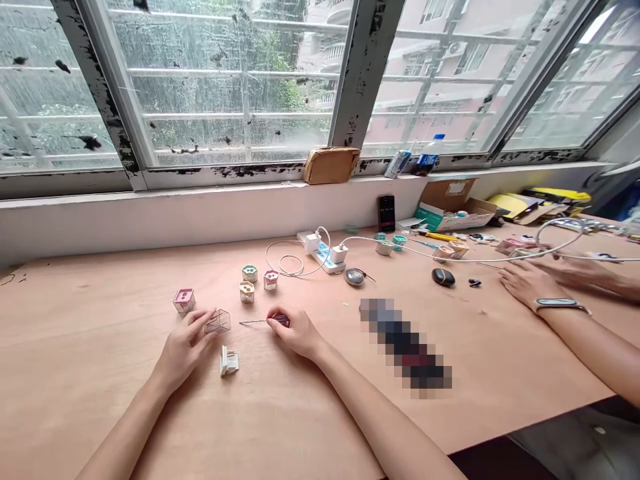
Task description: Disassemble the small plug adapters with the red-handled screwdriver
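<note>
Between the thumb and fingers of my left hand point(183, 347) is a clear plastic case point(218, 321), held low at the tabletop. My right hand point(295, 331) is closed around the dark handle of a screwdriver point(254, 323), whose thin metal shaft points left toward the case. Just below the case lies a small off-white plastic part point(229, 361), touched by neither hand. A small box with a red top point(184, 300) stands behind my left hand. Farther back are three similar boxes, with a green top point(249, 273), a yellow top point(247, 291) and a pink top point(271, 279).
A white power strip point(323, 253) with chargers and cables lies toward the wall. Right of my arm is a blurred-out object point(407, 343). A mouse point(443, 277), phone point(387, 213) and open carton point(455, 210) stand farther right. A co-worker's hands point(530, 287) rest at the far right.
</note>
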The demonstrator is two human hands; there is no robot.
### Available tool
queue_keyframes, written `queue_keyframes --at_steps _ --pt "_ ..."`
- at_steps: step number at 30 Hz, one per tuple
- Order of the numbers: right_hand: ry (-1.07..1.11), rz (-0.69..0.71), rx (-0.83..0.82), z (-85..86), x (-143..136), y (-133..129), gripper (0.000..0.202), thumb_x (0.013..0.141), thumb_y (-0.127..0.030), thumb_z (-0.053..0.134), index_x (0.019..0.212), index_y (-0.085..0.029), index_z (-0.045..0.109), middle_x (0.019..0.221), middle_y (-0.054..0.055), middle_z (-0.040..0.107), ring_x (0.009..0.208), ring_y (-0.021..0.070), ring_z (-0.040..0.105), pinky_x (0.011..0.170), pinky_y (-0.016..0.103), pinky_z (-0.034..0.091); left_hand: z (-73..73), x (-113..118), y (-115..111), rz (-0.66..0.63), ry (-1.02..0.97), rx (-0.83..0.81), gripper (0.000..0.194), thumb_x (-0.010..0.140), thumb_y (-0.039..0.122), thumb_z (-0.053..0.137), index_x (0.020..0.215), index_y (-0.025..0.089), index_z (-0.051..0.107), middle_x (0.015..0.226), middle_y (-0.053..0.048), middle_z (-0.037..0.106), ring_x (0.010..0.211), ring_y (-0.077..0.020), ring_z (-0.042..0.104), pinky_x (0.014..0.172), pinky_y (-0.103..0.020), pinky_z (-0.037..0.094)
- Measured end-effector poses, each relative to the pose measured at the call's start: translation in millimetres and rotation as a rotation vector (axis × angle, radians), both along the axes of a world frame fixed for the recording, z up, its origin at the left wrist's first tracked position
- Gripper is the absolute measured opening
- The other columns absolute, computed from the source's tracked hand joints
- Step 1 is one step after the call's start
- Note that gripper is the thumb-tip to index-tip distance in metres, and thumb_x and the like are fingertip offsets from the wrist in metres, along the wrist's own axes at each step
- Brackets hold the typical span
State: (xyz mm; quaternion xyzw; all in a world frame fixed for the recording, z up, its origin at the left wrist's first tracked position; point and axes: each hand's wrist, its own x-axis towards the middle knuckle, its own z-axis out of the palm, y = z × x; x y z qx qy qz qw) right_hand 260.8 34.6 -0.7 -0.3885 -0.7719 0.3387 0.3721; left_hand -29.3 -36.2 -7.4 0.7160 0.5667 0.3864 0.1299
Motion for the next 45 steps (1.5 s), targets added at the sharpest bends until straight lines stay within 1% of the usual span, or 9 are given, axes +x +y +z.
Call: queue_keyframes --at_steps 7,11,14,20,25,29,35,39,45 --pt "0.041 -0.043 -0.003 3.5 1 0 0.012 0.087 -0.027 0.059 0.083 -0.02 0.068 0.079 0.002 0.072 0.073 0.0174 0.066 0.068 0.028 0.049 -1.2 1 1 0.017 -0.11 -0.058 0.029 0.091 0.042 0.065 0.113 0.022 0.063 0.117 -0.008 0.069 0.11 -0.0238 0.068 0.1 -0.041 0.056" --pt "0.028 -0.037 -0.002 3.9 0 1 0.013 0.087 -0.029 0.058 0.083 -0.02 0.068 0.078 0.002 0.071 0.071 0.017 0.064 0.067 0.028 0.048 3.4 3 0 -0.026 -0.134 -0.02 0.025 0.093 0.037 0.062 0.113 0.023 0.068 0.128 -0.01 0.063 0.121 -0.0257 0.063 0.097 -0.04 0.059" --pt "0.02 -0.032 0.003 4.2 -1 1 0.014 0.087 -0.029 0.058 0.083 -0.021 0.068 0.078 0.002 0.071 0.071 0.017 0.064 0.066 0.028 0.048 7.3 8 -2 -0.035 -0.206 0.008 0.029 0.092 0.037 0.063 0.118 0.024 0.065 0.133 -0.01 0.06 0.121 -0.025 0.064 0.097 -0.04 0.06" --pt "0.021 -0.031 0.009 3.9 -1 1 0.015 0.086 -0.031 0.057 0.082 -0.021 0.067 0.076 0.002 0.071 0.07 0.0171 0.063 0.066 0.028 0.048 11.2 11 -3 0.035 -0.233 0.073 0.031 0.091 0.04 0.066 0.116 0.022 0.06 0.128 -0.009 0.066 0.122 -0.0257 0.065 0.105 -0.047 0.056" --pt "0.014 -0.03 -0.002 4.2 -1 1 0.017 0.086 -0.034 0.057 0.082 -0.021 0.067 0.074 0.002 0.069 0.068 0.017 0.062 0.065 0.028 0.048 10.1 12 -2 0.041 -0.291 0.029 0.031 0.094 0.043 0.061 0.118 0.023 0.06 0.134 -0.011 0.063 0.122 -0.0254 0.065 0.103 -0.046 0.058" --pt "0.01 -0.028 -0.026 4.6 0 0 0.019 0.087 -0.036 0.057 0.082 -0.021 0.067 0.072 0.002 0.068 0.067 0.017 0.062 0.064 0.028 0.048 8.3 14 -1 -0.014 -0.381 -0.043 0.04 0.088 0.044 0.069 0.119 0.022 0.056 0.129 -0.011 0.065 0.112 -0.0242 0.071 0.095 -0.044 0.063" --pt "0.0 -0.033 -0.031 4.0 0 -1 0.019 0.087 -0.036 0.057 0.082 -0.021 0.067 0.073 0.001 0.068 0.068 0.0168 0.063 0.064 0.027 0.048 11.9 15 0 0.028 -0.185 0.101 0.025 0.088 0.041 0.07 0.096 0.02 0.061 0.112 -0.006 0.071 0.099 -0.0201 0.071 0.093 -0.04 0.063" --pt "-0.004 -0.035 -0.036 3.8 -1 -1 0.019 0.086 -0.036 0.056 0.081 -0.02 0.067 0.069 0.001 0.066 0.065 0.0166 0.062 0.061 0.027 0.047 12.1 13 0 0.051 -0.152 0.125 0.024 0.089 0.041 0.069 0.1 0.02 0.065 0.115 -0.007 0.072 0.101 -0.0214 0.071 0.088 -0.038 0.063" --pt "0.025 -0.038 -0.054 4.5 -1 -2 0.021 0.087 -0.038 0.057 0.081 -0.02 0.066 0.063 0.0 0.063 0.059 0.0166 0.059 0.055 0.026 0.044 8.7 9 0 0.083 -0.276 0.114 0.034 0.086 0.041 0.074 0.113 0.022 0.065 0.112 -0.006 0.072 0.101 -0.0211 0.071 0.091 -0.039 0.063"
